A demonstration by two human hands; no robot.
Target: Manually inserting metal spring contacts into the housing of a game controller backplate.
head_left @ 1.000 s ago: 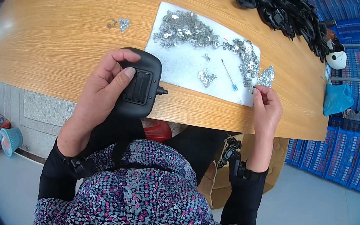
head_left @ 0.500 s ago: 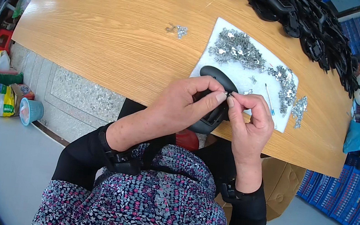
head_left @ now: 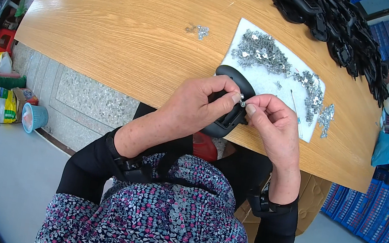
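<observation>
My left hand (head_left: pixel 192 104) has thumb and forefinger pinched on a small shiny metal piece (head_left: pixel 241 97). Close against it, my right hand (head_left: pixel 278 128) pinches at a second small silvery bit (head_left: pixel 243 104); the fingertips nearly meet. Both hands are over a black curved plastic shell (head_left: pixel 237 79), which lies at the table's near edge, partly covered by my left hand. Beyond it, a white mat (head_left: pixel 256 74) bears heaps of small metal clips (head_left: pixel 262 54). A thin rod with a blue end (head_left: pixel 295 105) lies on the mat, right of my right hand.
Black plastic parts (head_left: pixel 336 34) are piled along the far right of the wooden table (head_left: pixel 118 26). Loose clips (head_left: pixel 325 119) lie right of the mat, others (head_left: pixel 202 32) left of it. A cardboard box (head_left: pixel 315 198) and blue racks (head_left: pixel 366 208) stand at right.
My right hand has shifted slightly right, and the fingertips of both hands have parted a little, showing shiny metal between them. The view has moved slightly.
</observation>
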